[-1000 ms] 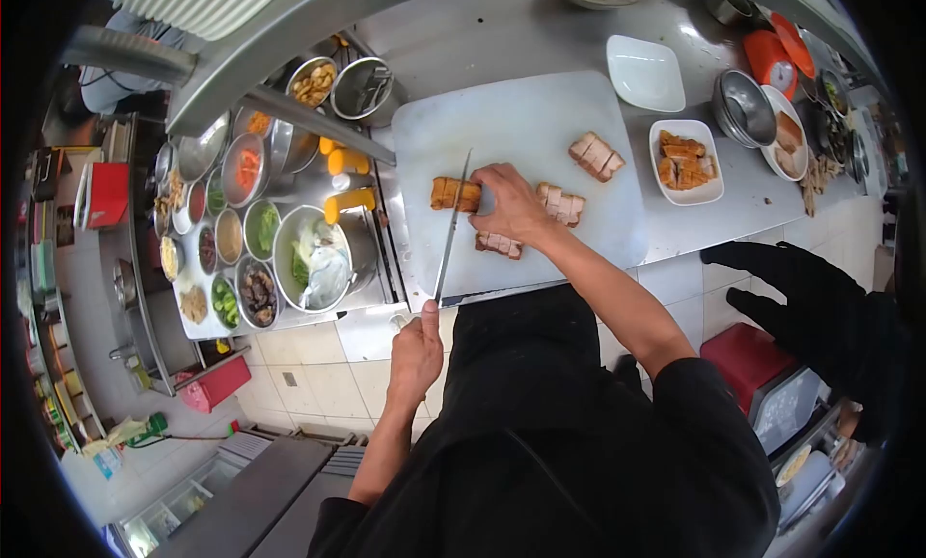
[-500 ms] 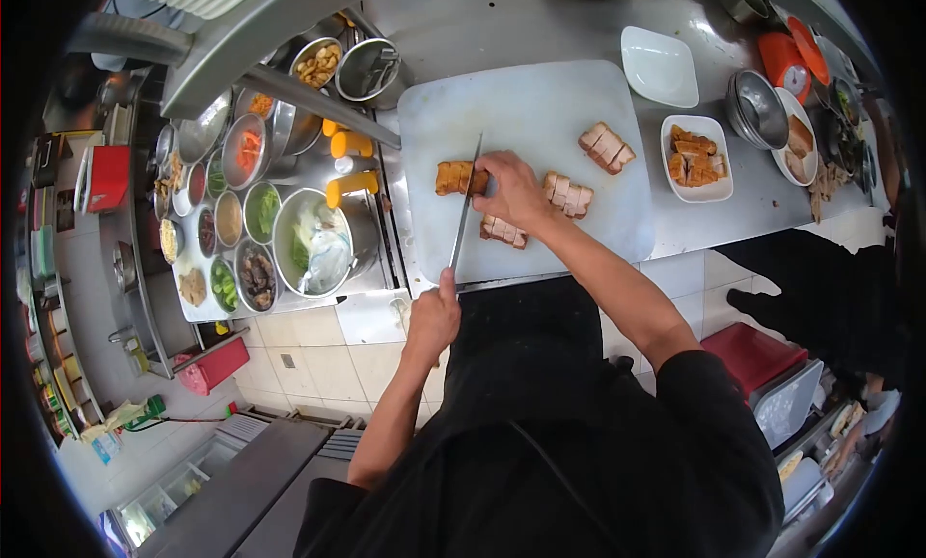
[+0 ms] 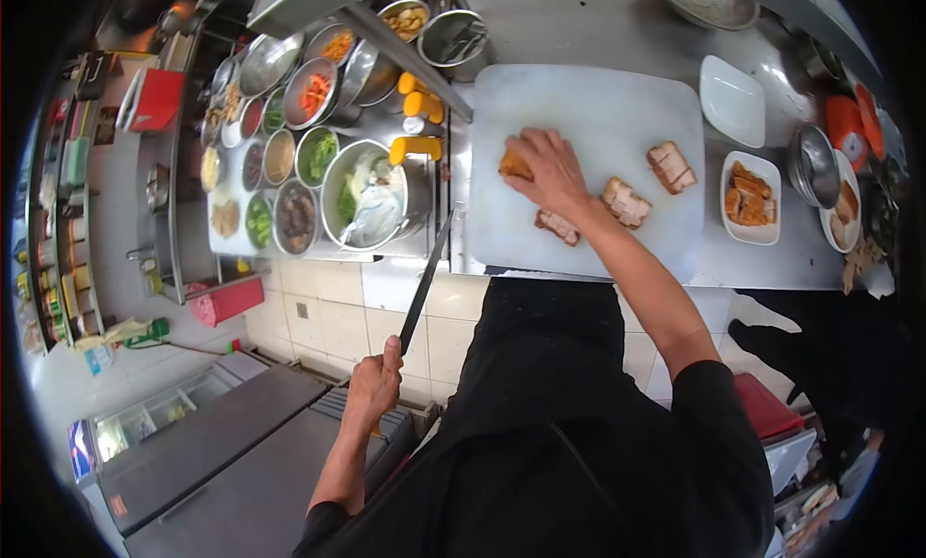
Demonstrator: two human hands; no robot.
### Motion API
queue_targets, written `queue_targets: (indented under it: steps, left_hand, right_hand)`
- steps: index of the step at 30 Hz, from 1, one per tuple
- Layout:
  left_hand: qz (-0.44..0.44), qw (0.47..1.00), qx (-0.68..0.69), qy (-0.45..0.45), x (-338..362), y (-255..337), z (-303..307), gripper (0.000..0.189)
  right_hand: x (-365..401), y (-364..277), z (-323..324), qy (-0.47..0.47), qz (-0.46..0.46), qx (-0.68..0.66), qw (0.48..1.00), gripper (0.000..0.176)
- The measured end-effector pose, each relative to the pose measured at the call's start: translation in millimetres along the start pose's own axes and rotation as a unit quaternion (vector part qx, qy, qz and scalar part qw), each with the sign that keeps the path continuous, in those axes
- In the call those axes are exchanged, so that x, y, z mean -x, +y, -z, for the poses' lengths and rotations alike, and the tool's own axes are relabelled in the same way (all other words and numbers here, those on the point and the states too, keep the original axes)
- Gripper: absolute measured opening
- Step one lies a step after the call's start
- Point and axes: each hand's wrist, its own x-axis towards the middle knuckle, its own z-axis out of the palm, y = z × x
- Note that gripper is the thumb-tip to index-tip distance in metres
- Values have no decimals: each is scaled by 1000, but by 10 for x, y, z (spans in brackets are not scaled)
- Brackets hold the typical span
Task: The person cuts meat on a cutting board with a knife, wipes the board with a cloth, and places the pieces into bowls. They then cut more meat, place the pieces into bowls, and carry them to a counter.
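My left hand [image 3: 373, 384] grips a long knife [image 3: 424, 293] by its handle, its blade pointing up and away, off the cutting board's near left side. On the white cutting board [image 3: 598, 95], my right hand [image 3: 552, 172] is closed over a browned piece of roast pork [image 3: 513, 164]; the fingers hide much of it. Close by on the board lie sliced roast pork pieces: one piece [image 3: 557, 227] just below the right hand, another piece [image 3: 625, 202] to its right, and a third piece [image 3: 671, 167] farther right.
Right of the board stand a white dish [image 3: 752, 203] of browned meat, a white dish [image 3: 733, 100] and stacked metal bowls [image 3: 813, 167]. A large pot [image 3: 417, 203] and several ingredient bowls are at left. A person in black [image 3: 830, 336] stands at right.
My left hand has drawn the knife away from the pork, toward my body and off the board. My right hand has shifted over the browned piece. The camera view has swung left.
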Motion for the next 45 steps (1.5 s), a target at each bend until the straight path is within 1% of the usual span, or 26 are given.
queue_targets:
  steps: [2,3,6,8,9,11,13,14,15,16,17,18,20,21,23,25,27,28,30,33,37,39,40,42,43,45]
  left_hand:
    - [52,998,-19,-20,63,-54,47,83]
    - [55,998,-18,-21,95,-36,67,83]
    - [67,997,-4,-33,118,62,121,80]
    - [65,997,-24,-43,99,192,184,76]
    - [62,997,-25,-46,30,238,207,76]
    - [-11,999,-18,-25,-142,349,276,71]
    - [-165,967,-142,134,-267,598,287,50]
    - [-229,949,-139,168,-306,805,285,41]
    - [-348,903,-83,240,-297,1046,258,31]
    - [-421,872,-33,249,-386,1268,212,24]
    - [-464,858,45,214,-566,1469,130,21]
    - [-454,870,36,189,-687,1734,48,21]
    - [-511,832,30,212,-1141,2149,-228,39]
    - [-495,849,21,181,-1366,2306,-337,47]
    - [-482,859,16,172,-1629,2540,-434,44]
    - [-453,887,77,49,-1698,2665,-403,38]
    - [-459,882,105,14,-1624,2637,-448,37]
    - [-459,877,137,-14,-1533,2605,-437,37]
    - [-438,879,171,-83,-1262,2507,-395,38]
    - [-429,873,193,-132,-1133,2271,-567,41]
    - [-437,870,180,-139,-1182,2216,-806,42]
    - [-461,879,116,-27,-1112,2245,-807,42]
    - [-462,879,113,-29,-1163,2237,-829,42]
    - [-369,914,138,-98,-1296,2220,-835,38]
    - [-372,913,134,-101,-1309,2228,-827,38]
    - [-371,894,153,-199,-1285,2270,-815,36]
  right_hand:
    - [-32,44,-3,-60,-2,15,998,68]
    - [-25,15,37,-63,-1,14,998,68]
    - [15,-39,172,-20,-10,-21,1000,69]
    - [73,-77,275,6,-90,-45,995,70]
    - [98,-71,323,8,-93,-41,995,70]
    - [176,-48,412,-29,-146,-40,988,71]
    - [219,-124,435,-46,-169,-39,984,70]
    - [216,-167,433,-67,-185,-44,979,69]
    - [199,-174,425,-63,-190,-39,979,69]
    - [180,-164,397,-67,-179,-48,980,67]
    - [171,-143,359,-73,-168,-58,981,66]
    - [175,-101,290,-42,-142,-53,988,60]
    - [127,-56,250,-41,-134,-51,989,56]
    - [91,-23,255,-41,-120,-53,990,51]
    - [37,56,272,-35,-106,-67,991,46]
    - [69,59,349,-23,-96,-83,992,41]
    - [153,1,463,24,-116,-102,988,37]
    - [227,-82,555,29,-120,-98,987,37]
    - [512,-310,701,36,-156,-93,983,48]
    - [929,-511,648,83,-172,-95,977,51]
    - [1141,-481,421,107,-205,-80,970,54]
    - [1197,-540,389,182,-251,-93,946,49]
    - [1218,-576,386,184,-254,-93,945,49]
    - [1231,-653,386,177,-426,-164,872,41]
    - [1237,-627,326,181,-429,-163,870,41]
    - [1220,-561,209,209,-397,-242,860,35]
